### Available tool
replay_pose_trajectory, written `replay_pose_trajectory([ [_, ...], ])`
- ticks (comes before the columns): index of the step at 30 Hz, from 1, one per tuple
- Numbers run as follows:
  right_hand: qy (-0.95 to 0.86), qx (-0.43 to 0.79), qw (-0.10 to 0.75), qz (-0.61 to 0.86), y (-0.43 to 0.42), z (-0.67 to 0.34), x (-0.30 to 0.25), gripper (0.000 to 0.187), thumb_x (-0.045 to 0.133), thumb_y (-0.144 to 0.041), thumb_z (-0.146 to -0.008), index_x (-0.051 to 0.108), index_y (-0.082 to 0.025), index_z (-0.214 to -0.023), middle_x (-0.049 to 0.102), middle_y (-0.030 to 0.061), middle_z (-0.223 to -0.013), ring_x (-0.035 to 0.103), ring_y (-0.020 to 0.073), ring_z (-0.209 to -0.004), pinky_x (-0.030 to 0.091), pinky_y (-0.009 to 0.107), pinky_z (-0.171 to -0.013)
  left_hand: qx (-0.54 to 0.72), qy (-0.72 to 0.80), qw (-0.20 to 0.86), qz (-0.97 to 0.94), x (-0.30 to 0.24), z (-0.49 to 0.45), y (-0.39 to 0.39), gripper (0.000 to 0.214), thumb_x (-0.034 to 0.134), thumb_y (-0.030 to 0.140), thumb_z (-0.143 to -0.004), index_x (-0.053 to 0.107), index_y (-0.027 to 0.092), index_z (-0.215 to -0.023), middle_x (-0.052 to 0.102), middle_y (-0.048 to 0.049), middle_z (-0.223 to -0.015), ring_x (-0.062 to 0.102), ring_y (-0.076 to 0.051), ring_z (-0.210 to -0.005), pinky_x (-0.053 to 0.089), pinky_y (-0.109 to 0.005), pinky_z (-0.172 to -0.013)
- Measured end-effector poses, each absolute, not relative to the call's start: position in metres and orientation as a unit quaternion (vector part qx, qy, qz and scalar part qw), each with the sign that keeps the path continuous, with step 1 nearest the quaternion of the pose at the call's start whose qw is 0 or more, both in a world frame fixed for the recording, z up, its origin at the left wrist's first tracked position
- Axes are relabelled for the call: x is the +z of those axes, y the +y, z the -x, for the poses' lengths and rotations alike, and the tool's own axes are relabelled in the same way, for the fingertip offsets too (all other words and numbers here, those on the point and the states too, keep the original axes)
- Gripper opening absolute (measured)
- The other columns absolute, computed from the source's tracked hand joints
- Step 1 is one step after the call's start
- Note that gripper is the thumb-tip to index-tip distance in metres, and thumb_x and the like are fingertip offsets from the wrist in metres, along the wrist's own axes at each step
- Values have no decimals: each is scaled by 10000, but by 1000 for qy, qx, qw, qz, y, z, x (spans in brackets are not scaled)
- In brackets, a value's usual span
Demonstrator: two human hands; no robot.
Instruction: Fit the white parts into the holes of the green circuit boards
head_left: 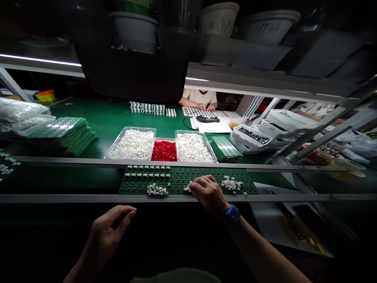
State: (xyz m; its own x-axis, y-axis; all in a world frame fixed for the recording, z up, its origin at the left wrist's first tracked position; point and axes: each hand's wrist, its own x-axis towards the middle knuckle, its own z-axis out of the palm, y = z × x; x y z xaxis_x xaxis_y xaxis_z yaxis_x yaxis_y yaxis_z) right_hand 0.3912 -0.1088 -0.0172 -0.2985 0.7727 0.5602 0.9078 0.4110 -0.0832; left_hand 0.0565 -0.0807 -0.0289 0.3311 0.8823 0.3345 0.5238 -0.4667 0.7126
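Observation:
My right hand (209, 194), with a blue wristband (232, 214), rests with curled fingers on a green circuit board panel (188, 181). Its fingertips are beside a few small white components (187, 189), and what lies beneath them is hidden. Two loose heaps of these white parts lie on the panel, one to the left (157, 190) and one to the right (231, 184). Neat rows of them (149, 171) line the panel's far edge. My left hand (110, 228) hangs in shadow short of the panel, its fingers curved and apart from the thumb, with nothing visible in it.
A metal rail (188, 198) runs before the panel and another (176, 163) behind it. Beyond stand trays of white parts (132, 144) and red parts (164, 151), and stacked green boards (226, 149). A co-worker's hands (204, 106) work across the green bench under a low shelf (235, 76).

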Motion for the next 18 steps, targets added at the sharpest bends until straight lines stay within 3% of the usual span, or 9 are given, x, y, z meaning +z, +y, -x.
replay_pose_trajectory([
  [7,-703,-102,316,629,-102,-411,-15,132,555,-211,-874,676,-184,-921,650,62,-864,580,192,-824,395,328,-774,371,444,236,-781,-25,-65,-81,243,598,436,-821,705,218,-837,746,-14,-808,705,-180,-726,565,-208,-665],
  [11,-708,-48,361,605,-102,-378,-11,125,574,-210,-869,683,-196,-927,651,56,-869,570,190,-834,413,325,-776,389,431,183,-793,-19,-71,-67,219,573,388,-850,690,202,-837,723,-33,-824,687,-177,-750,555,-238,-717],
  [13,-747,-8,338,572,-100,-352,-10,128,631,-232,-834,684,-210,-949,652,50,-878,565,193,-837,418,324,-767,388,421,157,-805,-15,-75,-55,217,556,366,-862,690,195,-853,706,-49,-858,675,-182,-783,549,-257,-741],
  [18,-765,14,263,588,-91,-305,-10,370,692,-329,-783,626,-183,-1117,633,78,-934,563,217,-839,425,341,-740,362,368,99,-851,-12,-89,-29,200,570,309,-852,711,195,-935,674,-74,-925,652,-207,-875,542,-314,-811],
])
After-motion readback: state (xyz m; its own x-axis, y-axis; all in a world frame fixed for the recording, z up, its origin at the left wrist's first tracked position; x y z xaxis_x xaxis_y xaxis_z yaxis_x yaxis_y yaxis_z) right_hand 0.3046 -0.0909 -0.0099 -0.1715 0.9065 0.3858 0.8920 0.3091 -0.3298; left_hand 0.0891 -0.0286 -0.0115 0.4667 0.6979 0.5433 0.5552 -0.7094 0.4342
